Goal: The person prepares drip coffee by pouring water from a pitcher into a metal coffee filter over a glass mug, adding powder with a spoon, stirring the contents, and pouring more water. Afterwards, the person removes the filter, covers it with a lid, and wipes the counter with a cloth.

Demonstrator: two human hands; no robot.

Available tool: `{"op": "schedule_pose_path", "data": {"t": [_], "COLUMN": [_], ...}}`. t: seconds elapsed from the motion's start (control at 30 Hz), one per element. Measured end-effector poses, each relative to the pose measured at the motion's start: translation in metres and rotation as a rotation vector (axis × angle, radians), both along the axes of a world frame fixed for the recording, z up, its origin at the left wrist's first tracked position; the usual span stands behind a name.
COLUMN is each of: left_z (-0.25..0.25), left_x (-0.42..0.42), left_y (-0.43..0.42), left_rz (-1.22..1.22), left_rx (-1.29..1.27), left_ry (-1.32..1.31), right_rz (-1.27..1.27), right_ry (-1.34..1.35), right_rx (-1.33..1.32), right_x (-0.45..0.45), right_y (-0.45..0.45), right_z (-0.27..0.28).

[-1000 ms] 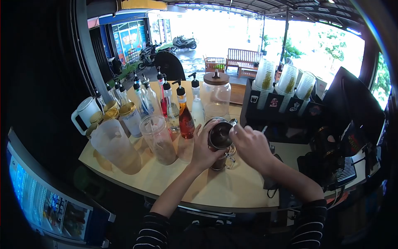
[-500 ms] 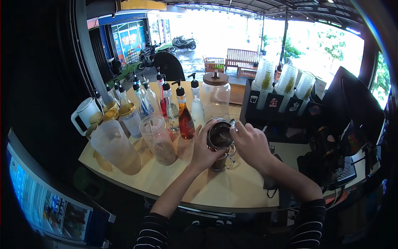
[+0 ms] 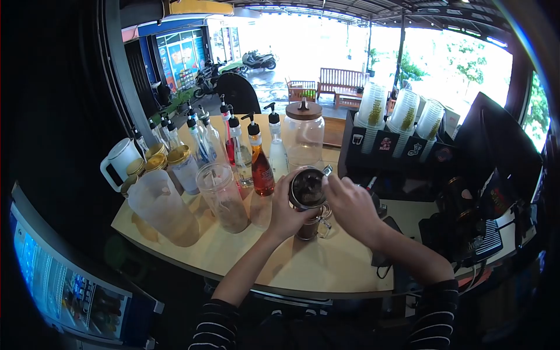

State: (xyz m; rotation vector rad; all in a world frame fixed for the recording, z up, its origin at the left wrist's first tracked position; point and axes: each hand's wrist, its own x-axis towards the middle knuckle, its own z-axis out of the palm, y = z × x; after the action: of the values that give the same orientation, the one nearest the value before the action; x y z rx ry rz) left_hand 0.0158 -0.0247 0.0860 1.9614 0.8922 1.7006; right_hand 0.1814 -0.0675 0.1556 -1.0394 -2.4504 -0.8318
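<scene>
My left hand is wrapped round the side of a round metal cup, its open top facing me and dark liquid inside. At the cup's right rim, the bent fingers of my right hand are pressed together next to a small silver piece. Whether that piece is the cup's handle or the end of a utensil, I cannot tell. Just below the cup, a clear glass mug with dark contents stands on the counter, partly hidden by the cup and my left hand.
Left of my hands stand a tall clear jar, a frosted pitcher and an amber pump bottle among several others. Behind is a wooden-lidded jar. Stacked plastic cups fill a black holder at the right.
The liquid's surface in the cup looks darker, with different reflections. My right hand has shifted slightly downward, and the cup has moved very little.
</scene>
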Motion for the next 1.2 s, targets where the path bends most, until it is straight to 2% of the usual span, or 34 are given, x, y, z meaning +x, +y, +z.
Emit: {"op": "schedule_pose_path", "data": {"t": [0.07,0.2,0.27,0.33,0.4,0.53,0.6,0.67,0.8,0.87,0.93,1.0,1.07,1.13,1.2], "left_z": [0.001,-0.004,-0.005,0.001,0.002,0.001,0.004,0.006,0.009,0.01,0.009,0.011,0.012,0.01,0.008], "left_x": [-0.001,-0.004,-0.003,-0.003,-0.007,-0.007,-0.01,-0.012,-0.016,-0.019,-0.021,-0.019,-0.021,-0.024,-0.023], "left_y": [0.0,0.006,0.006,0.005,0.006,0.008,0.008,0.007,0.006,0.007,0.008,0.004,0.004,0.007,0.007], "left_rz": [0.007,-0.002,0.018,-0.083,-0.084,-0.089,-0.117,-0.153,-0.166,-0.166,-0.18,-0.171,-0.152,-0.12,-0.113], "left_rx": [-0.007,0.014,0.037,-0.025,0.003,0.038,0.015,-0.009,-0.033,-0.058,-0.041,-0.061,-0.076,-0.039,-0.039], "left_ry": [-0.014,0.037,0.065,-0.032,-0.006,0.04,0.034,0.031,0.089,0.099,0.133,0.127,0.118,0.186,0.182], "right_rz": [0.028,0.088,0.029,0.049,0.084,0.045,0.083,0.109,0.037,0.165,0.171,0.064,0.113,0.117,0.106], "right_ry": [0.108,0.068,0.085,0.091,0.028,0.096,0.089,0.007,0.036,-0.005,0.008,0.015,0.029,-0.106,-0.077], "right_rx": [-0.016,-0.121,0.012,-0.004,-0.123,-0.033,-0.081,0.02,0.032,-0.07,-0.034,0.093,0.089,0.03,0.073], "right_x": [0.002,0.001,0.004,0.001,0.0,0.004,0.002,0.002,0.005,0.004,0.004,0.007,0.006,0.004,0.004], "right_y": [0.004,0.002,0.007,0.005,0.0,0.006,0.002,-0.001,0.005,0.004,0.004,0.007,0.005,0.0,0.002], "right_z": [0.003,-0.005,0.003,-0.001,-0.006,0.005,0.004,0.002,0.007,0.001,0.003,0.011,0.01,0.005,0.009]}}
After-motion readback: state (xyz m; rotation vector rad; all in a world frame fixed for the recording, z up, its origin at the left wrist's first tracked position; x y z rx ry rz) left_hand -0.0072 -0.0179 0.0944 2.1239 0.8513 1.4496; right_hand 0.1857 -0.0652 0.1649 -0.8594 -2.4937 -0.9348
